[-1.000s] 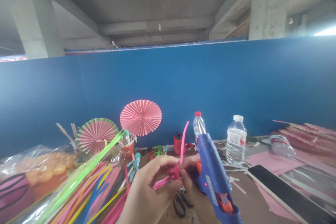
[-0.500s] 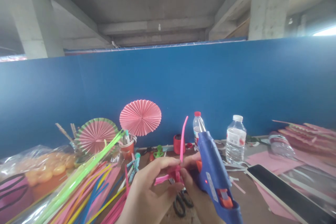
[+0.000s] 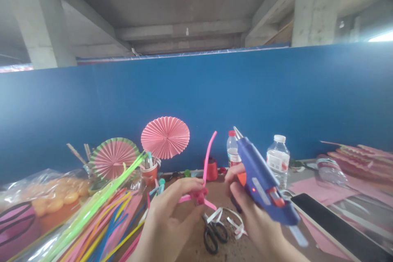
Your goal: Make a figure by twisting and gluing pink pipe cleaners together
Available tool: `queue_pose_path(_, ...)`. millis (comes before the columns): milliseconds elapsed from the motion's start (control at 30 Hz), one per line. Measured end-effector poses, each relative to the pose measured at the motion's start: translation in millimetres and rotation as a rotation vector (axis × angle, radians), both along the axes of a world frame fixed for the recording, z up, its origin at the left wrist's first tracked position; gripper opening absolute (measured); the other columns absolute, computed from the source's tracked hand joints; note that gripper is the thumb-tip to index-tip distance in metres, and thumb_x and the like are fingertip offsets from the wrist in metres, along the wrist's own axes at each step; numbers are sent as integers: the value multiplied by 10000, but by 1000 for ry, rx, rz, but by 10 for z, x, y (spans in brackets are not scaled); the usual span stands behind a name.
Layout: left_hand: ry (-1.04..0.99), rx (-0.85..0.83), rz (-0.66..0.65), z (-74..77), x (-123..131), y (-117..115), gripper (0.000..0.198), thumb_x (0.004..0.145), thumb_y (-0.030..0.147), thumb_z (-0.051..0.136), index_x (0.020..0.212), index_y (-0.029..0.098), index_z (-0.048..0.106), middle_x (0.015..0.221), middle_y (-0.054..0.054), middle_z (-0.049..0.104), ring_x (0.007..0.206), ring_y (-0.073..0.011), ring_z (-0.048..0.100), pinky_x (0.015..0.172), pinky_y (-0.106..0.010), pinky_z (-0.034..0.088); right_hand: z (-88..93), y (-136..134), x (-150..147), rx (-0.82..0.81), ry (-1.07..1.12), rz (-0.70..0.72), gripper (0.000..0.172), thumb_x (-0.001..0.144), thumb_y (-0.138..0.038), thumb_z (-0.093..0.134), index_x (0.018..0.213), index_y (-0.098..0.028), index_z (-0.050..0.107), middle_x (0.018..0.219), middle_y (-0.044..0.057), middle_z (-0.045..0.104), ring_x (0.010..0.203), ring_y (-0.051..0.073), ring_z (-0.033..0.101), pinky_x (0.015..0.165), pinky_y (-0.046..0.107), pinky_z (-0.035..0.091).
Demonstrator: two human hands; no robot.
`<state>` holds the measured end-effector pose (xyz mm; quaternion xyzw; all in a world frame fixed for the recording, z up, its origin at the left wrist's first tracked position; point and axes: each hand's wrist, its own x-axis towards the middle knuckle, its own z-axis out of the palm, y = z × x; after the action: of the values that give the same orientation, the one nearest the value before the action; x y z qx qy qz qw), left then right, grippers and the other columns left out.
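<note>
My left hand (image 3: 172,217) pinches a twisted pink pipe cleaner (image 3: 201,195) between thumb and fingertips. One long strand of it stands upright and shorter ends stick out to the sides. To its right, my right hand (image 3: 250,204) is wrapped round a blue hot glue gun (image 3: 256,163). The gun's metal nozzle points up and away, a small red light glows on its side, and a clear glue stick (image 3: 298,236) pokes out of its back. Black-handled scissors (image 3: 215,233) lie on the table between my hands, beside curled white strips (image 3: 235,223).
Coloured pipe cleaners (image 3: 107,229) and a green bundle (image 3: 101,196) lie left. Pink paper fans (image 3: 166,137) stand behind, near a cup of pens (image 3: 150,176). Two bottles (image 3: 278,157) and a red spool (image 3: 211,170) stand at the back. A phone (image 3: 334,225) lies right on pink paper.
My right hand has drawn away to the right from the pink pipe cleaner with the glue gun, which has tilted more. The scissors and white strips are now in fuller view.
</note>
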<state>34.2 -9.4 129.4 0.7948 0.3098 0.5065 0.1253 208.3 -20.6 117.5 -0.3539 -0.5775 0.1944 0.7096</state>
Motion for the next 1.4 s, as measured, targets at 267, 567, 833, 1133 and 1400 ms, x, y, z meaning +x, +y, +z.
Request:
queue_pose_path(267,-63,1,157,23,-96,63,287,728,198,662,983,264,549,936,9,702,842,-160,675,764,-276,562,187,12,552,-208,-132,462,429,741,-598,526,807,-184,616,488,-13,503,429,117,429,416,246,307)
queue_pose_path(567,-35,28,193,110,-139,18,274,732,223,660,988,249,564,952,-6,694,880,-165,664,761,-264,560,228,-54,584,-375,-288,582,485,682,-638,555,558,-169,544,475,10,484,419,100,407,419,243,317)
queue_pose_path(833,33,26,224,188,-125,-43,247,752,251,635,991,242,570,949,-25,690,823,-166,666,714,-282,569,190,-35,508,-435,-343,543,533,687,-668,518,520,-162,506,452,5,463,414,90,375,423,237,307)
queue_pose_path(1133,-1,26,176,140,-133,-33,297,751,151,612,1020,263,558,981,-13,684,879,-162,655,771,-285,559,171,-38,461,-489,-293,522,521,681,-648,537,499,-161,494,451,8,471,407,96,383,433,248,269)
queue_pose_path(1400,8,32,196,156,-123,-42,296,743,139,609,1015,246,567,965,-19,691,875,-169,659,741,-274,567,161,-31,479,-479,-319,517,526,691,-647,526,500,-157,499,458,18,481,413,101,394,435,249,274)
